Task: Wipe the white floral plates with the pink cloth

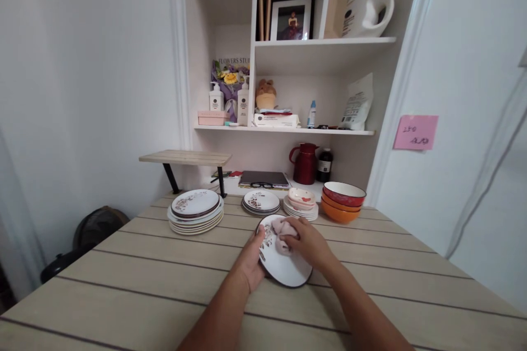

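A white plate [288, 271] with a dark rim and brown floral print is tilted up above the table. Gripping its left edge, my left hand [252, 260] has the thumb over the rim and the other fingers hidden underneath. My right hand [310, 241] is closed on a crumpled pale pink cloth [283, 228], pressed against the upper part of the plate's face. Beyond the plate stand a short stack of similar small plates [261, 200] and a stack of small white dishes [302, 212] topped by pinkish bowls [302, 197].
Larger plates [195, 211] are stacked at the left, near a small raised wooden stand [185, 158]. Red and orange bowls [342, 203] are nested at the back right. Behind them are a red thermos jug [304, 163], a dark bottle [325, 164] and a closed laptop [264, 178].
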A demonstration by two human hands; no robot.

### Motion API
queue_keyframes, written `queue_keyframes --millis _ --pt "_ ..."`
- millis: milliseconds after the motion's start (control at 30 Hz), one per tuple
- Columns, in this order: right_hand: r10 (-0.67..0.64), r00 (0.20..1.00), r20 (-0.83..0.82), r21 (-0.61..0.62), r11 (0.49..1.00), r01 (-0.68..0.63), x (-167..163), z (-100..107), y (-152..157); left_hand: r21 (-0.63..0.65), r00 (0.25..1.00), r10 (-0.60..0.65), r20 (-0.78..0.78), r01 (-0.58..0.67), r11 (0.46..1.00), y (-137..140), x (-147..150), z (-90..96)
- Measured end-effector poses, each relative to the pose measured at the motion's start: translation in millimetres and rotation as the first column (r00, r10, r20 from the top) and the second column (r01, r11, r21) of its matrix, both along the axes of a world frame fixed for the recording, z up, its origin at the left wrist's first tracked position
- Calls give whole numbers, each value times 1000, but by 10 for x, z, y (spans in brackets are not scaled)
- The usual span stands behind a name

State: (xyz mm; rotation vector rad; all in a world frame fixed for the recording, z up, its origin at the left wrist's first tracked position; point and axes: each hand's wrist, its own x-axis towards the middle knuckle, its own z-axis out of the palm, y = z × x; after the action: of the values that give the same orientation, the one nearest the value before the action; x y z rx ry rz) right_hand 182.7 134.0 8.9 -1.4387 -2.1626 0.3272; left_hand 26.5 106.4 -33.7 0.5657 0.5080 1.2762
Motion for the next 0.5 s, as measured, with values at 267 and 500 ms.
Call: queue_keyframes --millis 267,500 --pt "185 940 285 -129 980 -154 14 32 -219 -19 999 -36 16 36 999 17 -32 -32" --pt "-47 994 94 109 993 37 -203 3 -31 -53 998 -47 -46 45 998 -13 -19 36"
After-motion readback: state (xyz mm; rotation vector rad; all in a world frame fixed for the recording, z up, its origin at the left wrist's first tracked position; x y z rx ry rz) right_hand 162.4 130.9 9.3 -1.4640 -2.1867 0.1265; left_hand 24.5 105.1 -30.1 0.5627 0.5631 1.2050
